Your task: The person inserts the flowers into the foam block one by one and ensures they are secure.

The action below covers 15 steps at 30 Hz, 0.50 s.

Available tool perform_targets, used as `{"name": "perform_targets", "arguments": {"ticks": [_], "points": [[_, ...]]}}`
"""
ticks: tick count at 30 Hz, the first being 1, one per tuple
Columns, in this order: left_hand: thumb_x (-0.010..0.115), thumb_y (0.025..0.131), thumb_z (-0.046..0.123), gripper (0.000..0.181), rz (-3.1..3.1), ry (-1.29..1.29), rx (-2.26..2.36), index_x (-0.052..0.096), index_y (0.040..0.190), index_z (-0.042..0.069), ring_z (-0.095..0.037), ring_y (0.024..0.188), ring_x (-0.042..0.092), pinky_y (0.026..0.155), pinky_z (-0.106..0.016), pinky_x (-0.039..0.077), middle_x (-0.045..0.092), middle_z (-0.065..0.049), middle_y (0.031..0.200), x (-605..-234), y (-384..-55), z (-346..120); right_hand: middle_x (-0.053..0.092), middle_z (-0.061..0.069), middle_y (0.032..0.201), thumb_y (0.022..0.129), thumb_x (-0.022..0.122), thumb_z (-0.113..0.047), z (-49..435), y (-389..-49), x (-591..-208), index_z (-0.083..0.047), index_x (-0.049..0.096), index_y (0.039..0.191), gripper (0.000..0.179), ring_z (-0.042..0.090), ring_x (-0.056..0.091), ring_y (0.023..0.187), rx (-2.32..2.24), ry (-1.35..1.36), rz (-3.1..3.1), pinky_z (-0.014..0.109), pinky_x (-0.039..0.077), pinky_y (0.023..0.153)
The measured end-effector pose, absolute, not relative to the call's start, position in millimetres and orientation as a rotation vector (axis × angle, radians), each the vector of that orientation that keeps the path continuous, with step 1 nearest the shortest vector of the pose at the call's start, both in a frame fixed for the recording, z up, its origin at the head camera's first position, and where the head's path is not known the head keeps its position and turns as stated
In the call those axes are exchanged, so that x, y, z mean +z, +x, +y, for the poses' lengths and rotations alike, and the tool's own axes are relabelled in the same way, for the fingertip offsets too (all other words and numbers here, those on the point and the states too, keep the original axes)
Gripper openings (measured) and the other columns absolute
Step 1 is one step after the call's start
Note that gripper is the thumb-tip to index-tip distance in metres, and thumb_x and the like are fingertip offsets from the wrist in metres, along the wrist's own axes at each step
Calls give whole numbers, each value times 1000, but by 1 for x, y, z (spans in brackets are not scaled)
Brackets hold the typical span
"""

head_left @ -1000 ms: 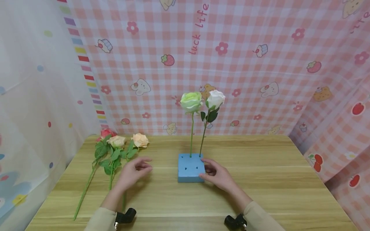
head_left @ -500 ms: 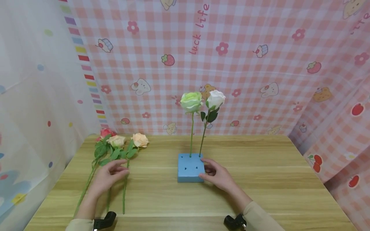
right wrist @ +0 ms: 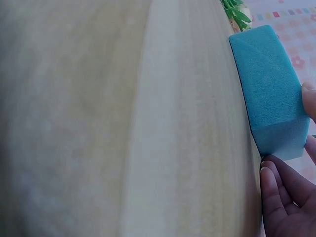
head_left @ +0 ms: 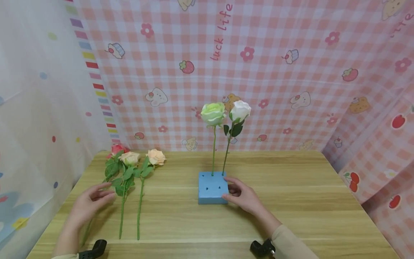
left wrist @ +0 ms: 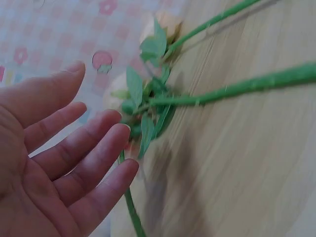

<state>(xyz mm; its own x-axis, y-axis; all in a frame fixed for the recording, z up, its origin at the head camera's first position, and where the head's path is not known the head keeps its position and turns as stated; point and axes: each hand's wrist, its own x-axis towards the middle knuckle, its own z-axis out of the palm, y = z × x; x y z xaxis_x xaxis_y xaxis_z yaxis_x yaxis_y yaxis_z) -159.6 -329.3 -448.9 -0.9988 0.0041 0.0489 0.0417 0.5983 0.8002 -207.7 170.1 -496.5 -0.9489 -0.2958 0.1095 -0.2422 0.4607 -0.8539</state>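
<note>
My left hand (head_left: 88, 205) hovers over the stem of the red rose (head_left: 117, 149) at the table's left, fingers relaxed with nothing in them. To its right lie a cream rose (head_left: 130, 158) and a peach rose (head_left: 156, 157), stems toward me. Two roses, one pale green (head_left: 212, 114) and one white (head_left: 240, 110), stand upright in the back holes of a blue foam block (head_left: 212, 199). The block's right side is held by my right hand (head_left: 246, 200), thumb at the front corner and index finger farther back. Other holes show in its top.
The wooden table (head_left: 291, 216) ends at a pink checked cloth (head_left: 278, 82) behind. A pale dotted cloth (head_left: 38, 118) hangs at the left. Black wrist mounts (head_left: 262, 248) sit at my wrists.
My left hand has moved left, from beside the peach rose's leaves across the stems to the red rose's stem. My right hand stays on the foam block.
</note>
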Motion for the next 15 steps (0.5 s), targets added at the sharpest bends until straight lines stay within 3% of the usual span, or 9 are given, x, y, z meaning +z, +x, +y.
{"name": "perform_targets", "arguments": {"ticks": [4,7,11,14,15], "points": [[68,96,21,60,-2754,2,-1398,44,140,-11,9,88,59,75,-12,47,68,-21,115,-452,-155,-343,65,13,121,88,78,-27,170,-208,-496,-16,54,142,60,24,63,105,-1527,-491,2642,37,54,88],[69,96,19,60,-2695,44,-1465,42,141,-12,7,85,61,72,-16,52,73,3,103,-456,-152,-353,65,13,121,88,78,-27,170,-208,-496,-16,54,142,60,25,63,105,-1533,-497,2639,37,54,88],[69,95,14,47,-2554,60,-1625,54,139,4,3,83,65,69,-21,57,66,26,94,-461,-149,-364,65,13,121,87,78,-27,170,-208,-495,-16,54,142,61,25,63,105,-1537,-502,2634,37,54,88],[69,94,12,39,-2495,59,-1697,60,130,24,2,83,66,68,-22,57,67,25,93,-463,-147,-370,65,13,121,87,78,-27,170,-207,-495,-16,54,141,60,25,63,105,-1542,-499,2633,37,54,88],[69,95,12,38,-2498,59,-1693,60,129,25,2,83,66,68,-22,57,67,26,94,-463,-147,-372,65,13,121,87,78,-28,170,-207,-494,-16,54,141,61,25,63,105,-1544,-498,2632,37,54,88]]}}
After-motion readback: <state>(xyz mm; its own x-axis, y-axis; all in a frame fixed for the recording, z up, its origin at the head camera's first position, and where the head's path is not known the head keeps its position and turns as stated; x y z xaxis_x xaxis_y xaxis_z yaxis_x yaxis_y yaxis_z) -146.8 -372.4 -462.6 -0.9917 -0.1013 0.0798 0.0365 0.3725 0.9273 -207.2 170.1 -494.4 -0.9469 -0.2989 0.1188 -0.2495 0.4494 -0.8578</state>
